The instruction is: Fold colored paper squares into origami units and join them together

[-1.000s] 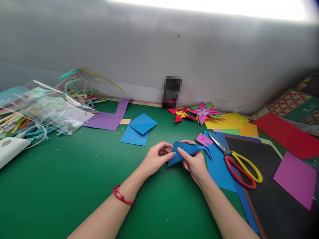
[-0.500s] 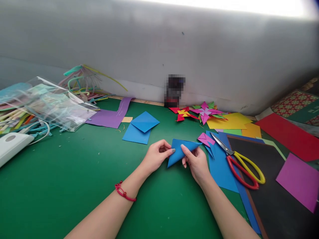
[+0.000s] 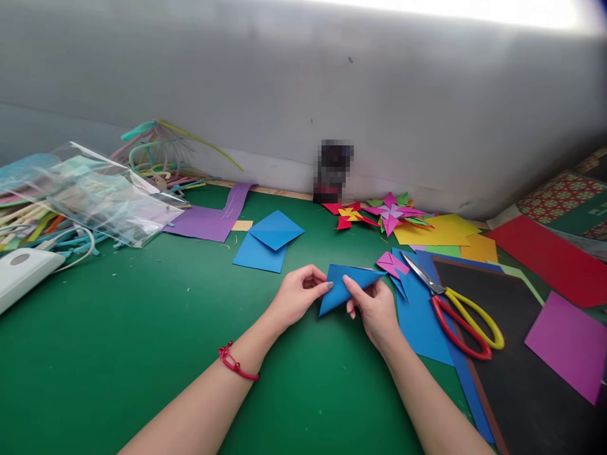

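Observation:
A blue sheet of paper (image 3: 340, 287), folded into a triangle, is held between both hands just above the green table. My left hand (image 3: 303, 291) pinches its left edge between thumb and fingers. Along the right part, my right hand (image 3: 372, 306) grips it with the thumb on top and the fingers beneath. Beyond my left hand lie a folded blue paper (image 3: 277, 229) and a flat blue square partly under it. To the right of my right hand is a small pink and blue folded piece (image 3: 393, 264), beside scissors (image 3: 441, 291) with one red and one yellow handle.
Folded paper stars (image 3: 391, 213) and yellow sheets (image 3: 431, 230) lie at the back right. A black board (image 3: 516, 341) holds a purple sheet (image 3: 566, 344); a red sheet (image 3: 545, 256) is behind it. Purple paper (image 3: 203, 222), a clear plastic bag (image 3: 128, 215) and a white device (image 3: 28, 275) sit left.
Almost nothing differs. Both hands keep the same hold on the folded blue paper, and the view has shifted very slightly.

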Available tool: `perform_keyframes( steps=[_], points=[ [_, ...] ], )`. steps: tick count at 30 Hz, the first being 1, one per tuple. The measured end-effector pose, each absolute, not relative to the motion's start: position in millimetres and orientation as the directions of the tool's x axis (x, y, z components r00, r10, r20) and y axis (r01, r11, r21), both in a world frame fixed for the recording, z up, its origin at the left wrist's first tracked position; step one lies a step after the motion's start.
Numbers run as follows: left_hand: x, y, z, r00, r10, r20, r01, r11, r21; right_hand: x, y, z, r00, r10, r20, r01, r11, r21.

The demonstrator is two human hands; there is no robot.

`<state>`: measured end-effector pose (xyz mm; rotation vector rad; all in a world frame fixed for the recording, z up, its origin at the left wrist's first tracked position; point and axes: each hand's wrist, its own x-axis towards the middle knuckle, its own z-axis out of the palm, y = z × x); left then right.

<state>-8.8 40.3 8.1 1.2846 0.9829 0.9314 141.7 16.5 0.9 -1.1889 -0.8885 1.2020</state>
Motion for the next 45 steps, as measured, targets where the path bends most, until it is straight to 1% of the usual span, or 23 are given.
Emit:
perform_keyframes(
  steps=[15,25,31,35,45],
  points=[
    [-9.2,39.9,7.2,0.323,0.944,-0.066,-0.015,0.075,0.997,140.1,15.7,3.3,0.199,0.977,-0.083,-0.179,-0.047,-0.983],
    [-9.3,39.3,9.2,0.333,0.941,-0.054,-0.031,0.068,0.997,141.8,15.6,4.5,0.171,0.98,-0.096,-0.2,-0.061,-0.978],
    [-8.9,38.8,11.1,0.355,0.933,-0.061,-0.029,0.077,0.997,144.2,15.6,6.0,0.148,0.986,-0.081,-0.2,-0.051,-0.978],
    [-8.2,38.3,13.7,0.392,0.919,-0.052,-0.066,0.085,0.994,144.7,14.8,6.8,0.131,0.988,-0.077,-0.19,-0.051,-0.98],
    [-9.0,38.6,13.3,0.341,0.94,-0.009,-0.056,0.03,0.998,145.1,12.1,8.5,0.04,0.995,-0.092,-0.12,-0.087,-0.989]
  ],
)
